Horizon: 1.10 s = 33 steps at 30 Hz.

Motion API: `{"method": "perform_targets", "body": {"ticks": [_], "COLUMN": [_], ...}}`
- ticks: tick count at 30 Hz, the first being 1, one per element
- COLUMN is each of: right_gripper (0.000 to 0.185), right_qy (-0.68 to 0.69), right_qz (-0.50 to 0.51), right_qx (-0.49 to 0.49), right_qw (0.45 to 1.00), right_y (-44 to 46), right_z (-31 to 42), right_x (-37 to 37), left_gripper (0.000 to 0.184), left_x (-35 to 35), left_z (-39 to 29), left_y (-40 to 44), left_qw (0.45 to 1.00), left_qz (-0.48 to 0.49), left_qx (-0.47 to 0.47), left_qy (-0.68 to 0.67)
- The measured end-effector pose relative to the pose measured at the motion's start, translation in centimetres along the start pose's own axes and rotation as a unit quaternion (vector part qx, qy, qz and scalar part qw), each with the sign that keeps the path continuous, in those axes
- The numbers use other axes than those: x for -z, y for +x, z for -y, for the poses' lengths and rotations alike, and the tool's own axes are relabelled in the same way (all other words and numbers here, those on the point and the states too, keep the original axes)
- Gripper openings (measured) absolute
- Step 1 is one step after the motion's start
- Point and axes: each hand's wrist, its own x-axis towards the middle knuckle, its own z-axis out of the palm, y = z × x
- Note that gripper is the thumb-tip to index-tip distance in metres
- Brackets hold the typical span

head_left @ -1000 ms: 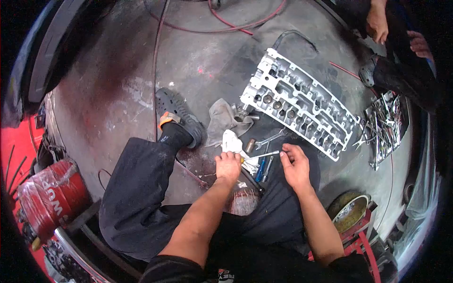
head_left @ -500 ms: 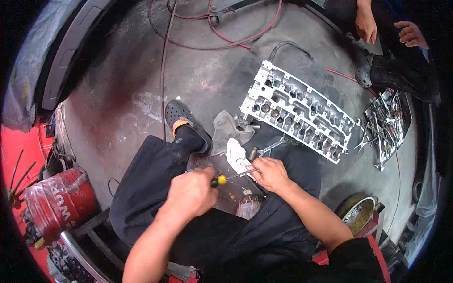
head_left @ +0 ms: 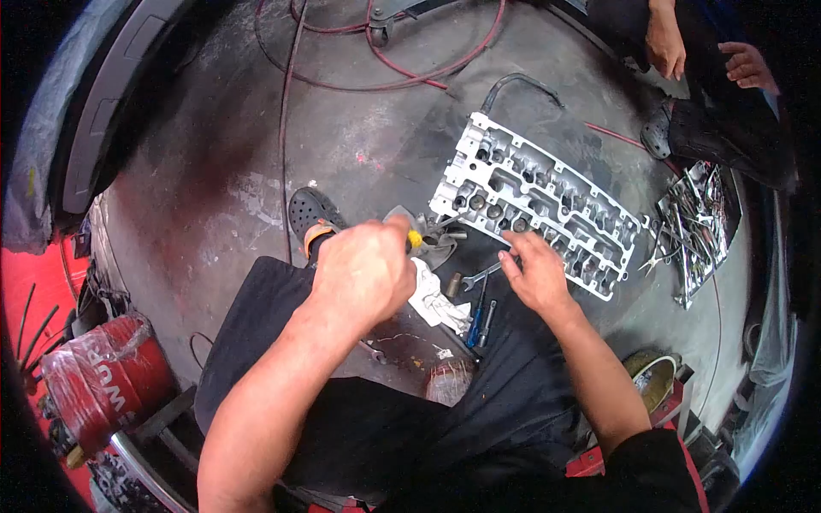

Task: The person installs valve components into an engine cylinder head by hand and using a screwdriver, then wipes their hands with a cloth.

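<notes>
My left hand [head_left: 368, 265] is wrapped round the handle of a screwdriver [head_left: 416, 238] with a yellow collar. Its shaft points up and right to the near left edge of a silver cylinder head [head_left: 534, 201]; whether the tip touches is unclear. At the head's near long edge is my right hand [head_left: 539, 274], fingers stretched out and nothing held in them. Between the hands lie a white rag [head_left: 438, 299], a brownish metal cylinder [head_left: 454, 285], a wrench [head_left: 469, 280] and a blue-handled tool [head_left: 475, 325]. A grey cloth [head_left: 438, 253] lies partly hidden beyond my left hand.
Metal tools [head_left: 697, 227] are heaped on a sheet at the right. Another person's hands [head_left: 664, 50] are at the upper right. Red hose [head_left: 402, 84] loops across the far floor. A plastic-wrapped red bucket [head_left: 111, 368] stands left, and a round bowl [head_left: 654, 380] lower right.
My left hand has moved up and forward, carrying the screwdriver to the cylinder head. My right hand has let go of the screwdriver's shaft, opened and moved to the head's near edge.
</notes>
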Motion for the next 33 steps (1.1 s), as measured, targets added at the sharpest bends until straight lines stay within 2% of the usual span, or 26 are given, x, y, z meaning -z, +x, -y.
{"method": "perform_targets", "body": {"ticks": [3,6,9,13,17,26,28,33], "right_gripper": [0.028,0.026,0.025,0.021,0.02,0.02,0.02,0.02], "right_qy": [0.022,0.071,0.057,0.058,0.071,0.086,0.085,0.089], "right_qz": [0.021,0.007,0.016,0.036,0.009,0.0,0.002,0.005], "right_qx": [-0.016,-0.042,-0.044,-0.038,-0.027,-0.039,-0.04,-0.038], "right_qw": [0.999,0.997,0.997,0.997,0.997,0.996,0.996,0.995], "right_y": [-0.5,-1.8,-3.3,-3.1,-3.0,-3.0,-3.0,-3.1], "right_z": [-0.1,-1.5,-2.3,-2.1,-2.3,-2.4,-2.4,-2.4], "right_x": [-1.2,-3.6,-5.1,-4.5,-4.4,-4.6,-4.7,-4.9], "left_gripper": [0.026,0.028,0.027,0.026,0.024,0.022,0.022,0.021], "left_x": [0.5,0.3,0.5,0.8,0.9,-0.5,-2.0,-4.6], "left_z": [-0.6,-0.9,-1.8,-2.8,-3.4,-4.1,-3.7,-3.4], "left_y": [2.6,4.0,4.6,5.5,5.9,3.9,3.0,1.3], "left_qw": [0.999,0.999,0.998,0.996,0.995,0.997,0.999,0.999], "left_qz": [0.038,0.035,0.046,0.064,0.071,0.053,0.006,-0.041], "left_qx": [0.011,-0.007,-0.02,-0.021,-0.031,-0.016,-0.015,-0.016], "left_qy": [0.012,0.02,0.034,0.064,0.065,0.052,0.043,0.028]}}
